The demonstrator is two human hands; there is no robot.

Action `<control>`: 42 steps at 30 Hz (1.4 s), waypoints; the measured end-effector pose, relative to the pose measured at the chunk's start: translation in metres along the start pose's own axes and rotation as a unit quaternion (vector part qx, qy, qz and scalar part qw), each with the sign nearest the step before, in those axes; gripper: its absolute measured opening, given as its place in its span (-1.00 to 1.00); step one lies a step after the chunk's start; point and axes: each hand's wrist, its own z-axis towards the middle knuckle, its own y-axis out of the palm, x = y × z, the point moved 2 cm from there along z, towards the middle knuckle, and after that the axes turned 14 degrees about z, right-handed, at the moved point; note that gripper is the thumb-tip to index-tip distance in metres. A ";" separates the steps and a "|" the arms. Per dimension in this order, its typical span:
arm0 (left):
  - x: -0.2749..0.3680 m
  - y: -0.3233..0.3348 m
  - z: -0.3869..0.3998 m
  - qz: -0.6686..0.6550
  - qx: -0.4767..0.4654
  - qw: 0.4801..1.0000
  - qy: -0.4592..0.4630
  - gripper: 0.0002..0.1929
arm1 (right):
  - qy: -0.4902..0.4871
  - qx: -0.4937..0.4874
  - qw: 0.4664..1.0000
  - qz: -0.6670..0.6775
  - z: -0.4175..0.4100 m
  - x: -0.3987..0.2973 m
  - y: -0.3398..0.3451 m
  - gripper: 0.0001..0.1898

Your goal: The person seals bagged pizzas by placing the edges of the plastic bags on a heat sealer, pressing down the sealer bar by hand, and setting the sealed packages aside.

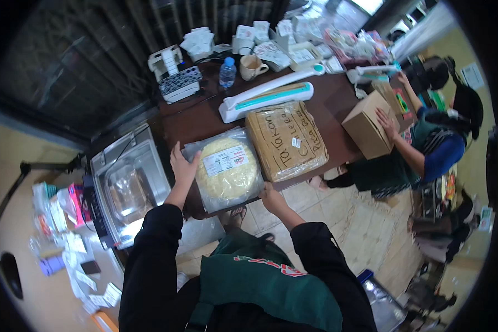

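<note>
A round, pale cheese pizza in a clear plastic bag with a printed label lies flat at the near left corner of the brown table. My left hand rests on the bag's left edge, fingers spread. The bag's lower right edge is pinched in my right hand, its fingertips partly hidden. Against the bag's right side sits a taped cardboard box with handwriting on it. Behind the box lies a long white and teal bag sealer.
A water bottle, a mug and a small printer stand at the table's back. At right, a co-worker's hand touches a cardboard carton. A steel vacuum sealer with a clear lid stands at left.
</note>
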 end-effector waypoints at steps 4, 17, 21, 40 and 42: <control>0.094 -0.028 0.006 -0.027 -0.142 0.915 0.378 -0.47 | 0.028 -0.025 0.986 0.162 -0.042 0.003 -0.016 -0.50; 0.146 0.061 -0.058 0.074 -0.236 0.588 0.770 -0.88 | 0.078 0.026 0.956 0.283 -0.124 0.015 -0.068 -0.70; 0.140 0.052 -0.036 -0.056 -0.183 0.650 0.736 -0.91 | 0.011 0.006 0.986 0.165 -0.116 -0.021 -0.110 -0.70; 0.175 -0.027 -0.007 0.168 -0.406 0.763 0.475 -0.89 | -0.190 -0.127 0.967 0.113 0.034 -0.038 -0.299 -0.78; 0.188 -0.068 0.020 0.122 -0.408 0.819 0.385 -0.90 | -0.216 -0.143 0.962 0.088 0.050 -0.042 -0.303 -0.78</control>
